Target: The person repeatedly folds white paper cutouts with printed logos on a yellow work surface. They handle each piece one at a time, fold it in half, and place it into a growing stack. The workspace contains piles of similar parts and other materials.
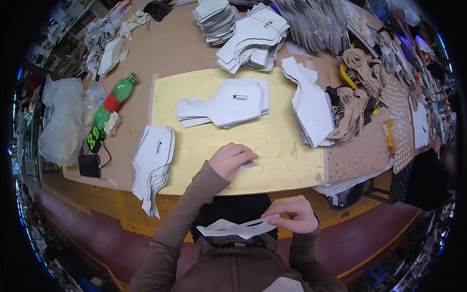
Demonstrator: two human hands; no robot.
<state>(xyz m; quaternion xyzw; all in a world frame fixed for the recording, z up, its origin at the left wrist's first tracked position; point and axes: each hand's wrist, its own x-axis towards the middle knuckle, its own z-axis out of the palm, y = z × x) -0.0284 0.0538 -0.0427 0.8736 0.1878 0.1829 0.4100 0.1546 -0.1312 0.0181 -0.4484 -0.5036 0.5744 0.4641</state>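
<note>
My right hand (297, 214) holds a thin white cut piece (243, 228) by its right end, between thumb and fingers. The piece is tilted over my lap, just off the table's front edge. My left hand (232, 161) is closed, its fingertips bent down at a small clear label (248, 165) with dark print on the yellow sheet (194, 165). Beyond that hand lies a pile of white shaped pieces (238, 103), a printed mark on the top one. Another white pile (153, 160) overhangs the front edge at left; a third pile (311, 109) lies at right.
Larger bundles of white pieces (255, 36) and grey pieces (314, 24) stand at the back. Beige strap-like pieces (352, 109) lie right. At left are a green bottle (114, 100), clear plastic bag (63, 121) and dark phone-like object (90, 166). A person's dark sleeve (428, 175) shows far right.
</note>
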